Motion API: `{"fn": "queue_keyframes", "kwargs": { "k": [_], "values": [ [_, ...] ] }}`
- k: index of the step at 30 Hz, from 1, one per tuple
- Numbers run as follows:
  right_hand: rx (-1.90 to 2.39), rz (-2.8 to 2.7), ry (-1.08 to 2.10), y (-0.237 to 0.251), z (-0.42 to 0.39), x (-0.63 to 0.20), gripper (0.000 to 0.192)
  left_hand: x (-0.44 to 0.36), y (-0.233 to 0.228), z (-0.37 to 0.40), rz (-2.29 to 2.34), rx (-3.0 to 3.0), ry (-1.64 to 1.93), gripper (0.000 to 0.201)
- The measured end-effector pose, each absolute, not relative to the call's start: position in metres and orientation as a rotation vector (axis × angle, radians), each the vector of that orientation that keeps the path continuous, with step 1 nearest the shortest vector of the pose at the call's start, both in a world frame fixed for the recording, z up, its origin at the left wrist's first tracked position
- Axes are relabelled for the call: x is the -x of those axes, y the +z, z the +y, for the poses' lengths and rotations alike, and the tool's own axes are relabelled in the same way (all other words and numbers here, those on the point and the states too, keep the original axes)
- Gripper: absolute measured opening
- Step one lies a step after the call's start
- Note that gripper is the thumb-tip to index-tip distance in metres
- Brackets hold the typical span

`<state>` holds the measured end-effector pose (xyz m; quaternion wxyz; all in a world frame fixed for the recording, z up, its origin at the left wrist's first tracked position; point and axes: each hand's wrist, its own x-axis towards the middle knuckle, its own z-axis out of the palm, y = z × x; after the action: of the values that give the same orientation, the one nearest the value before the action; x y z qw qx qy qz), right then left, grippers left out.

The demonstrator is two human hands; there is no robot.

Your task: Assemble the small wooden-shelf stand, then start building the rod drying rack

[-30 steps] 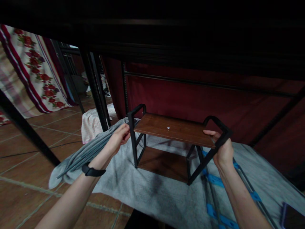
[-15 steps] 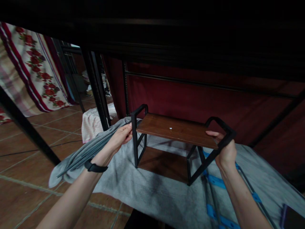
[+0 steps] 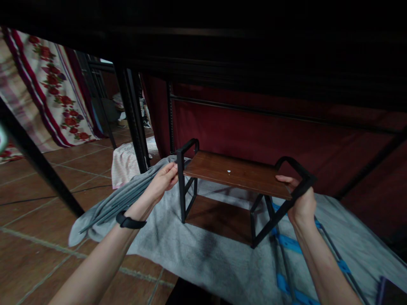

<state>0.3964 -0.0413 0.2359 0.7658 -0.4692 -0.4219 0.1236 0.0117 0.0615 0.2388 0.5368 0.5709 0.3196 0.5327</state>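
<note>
Left hand (image 3: 163,181) of mine rests against the black metal upright (image 3: 181,186) at the left end of the small shelf rack (image 3: 237,186), fingers curled loosely around the post; I cannot tell how firmly they clamp it. My right hand (image 3: 301,199) is closed around the slanted black frame bar (image 3: 291,197) at the rack's right end, thumb on the board edge. No writing or brand shows anywhere I can read. The rack has a dark brown wood-grain top board (image 3: 237,173) with a small white speck, black looped side frames and a lower board. It stands on a grey cloth (image 3: 190,250) spread over the tiled floor (image 3: 34,237).
</note>
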Motion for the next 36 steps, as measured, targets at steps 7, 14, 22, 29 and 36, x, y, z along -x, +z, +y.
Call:
{"fn": "queue_keyframes", "kwargs": {
  "k": [7,14,22,29,36],
  "values": [
    [1.026,-0.904,0.264,0.236,-0.044,-0.396,0.052,-0.013,0.237,0.063,0.804,-1.349,1.276,0.041],
    [1.016,-0.887,0.313,0.236,-0.043,-0.397,0.051,-0.011,0.235,0.057,0.750,-1.317,1.254,0.038],
    [1.009,-0.883,0.316,0.238,-0.045,-0.394,0.050,-0.008,0.236,0.058,0.762,-1.369,1.266,0.036],
    [1.007,-0.885,0.324,0.236,-0.041,-0.396,0.051,-0.010,0.228,0.064,0.782,-1.325,1.298,0.042],
    [1.038,-0.886,0.261,0.236,-0.042,-0.393,0.050,-0.003,0.231,0.061,0.697,-1.413,1.277,0.031]
  ]
}}
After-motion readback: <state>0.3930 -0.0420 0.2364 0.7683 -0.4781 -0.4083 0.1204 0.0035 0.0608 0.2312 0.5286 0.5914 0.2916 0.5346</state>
